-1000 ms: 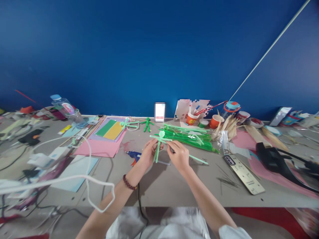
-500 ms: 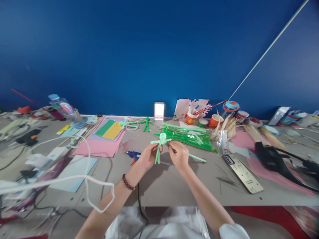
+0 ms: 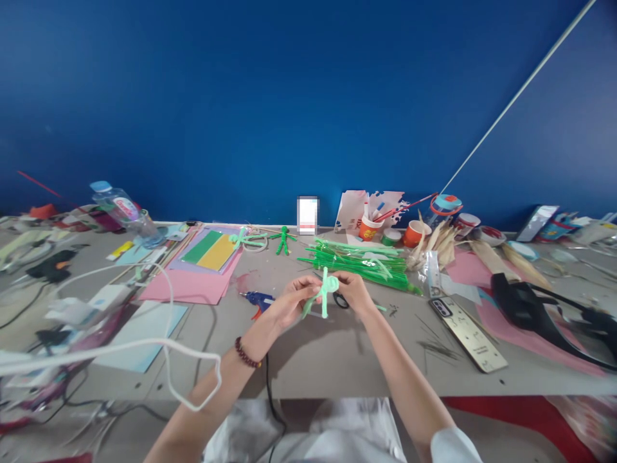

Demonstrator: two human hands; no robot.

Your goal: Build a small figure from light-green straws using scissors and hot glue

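Observation:
A light green pipe-cleaner figure [image 3: 324, 297] is raised above the table, turned sideways with its coiled round head to the right. My left hand [image 3: 295, 301] pinches it by the body and legs. At the head, the fingers of my right hand [image 3: 355, 292] are closed, thumb and forefinger against its edge. Black loops like scissor handles [image 3: 341, 300] show just beneath my right hand; the rest is hidden. A blue glue gun [image 3: 258, 299] lies by my left hand. Behind my hands is a bundle of green pipe cleaners [image 3: 359, 263].
At the back stand a dark green figure [image 3: 284, 241], another light green one [image 3: 248, 240] and a cup of pens [image 3: 370, 227]. A phone [image 3: 468, 334] lies to the right. Coloured paper [image 3: 193, 286] and a white cable [image 3: 169, 341] are on the left.
The figure has turned from upright to sideways, its head now toward my right hand. My right hand has moved slightly right, and the black loops beneath it show more clearly.

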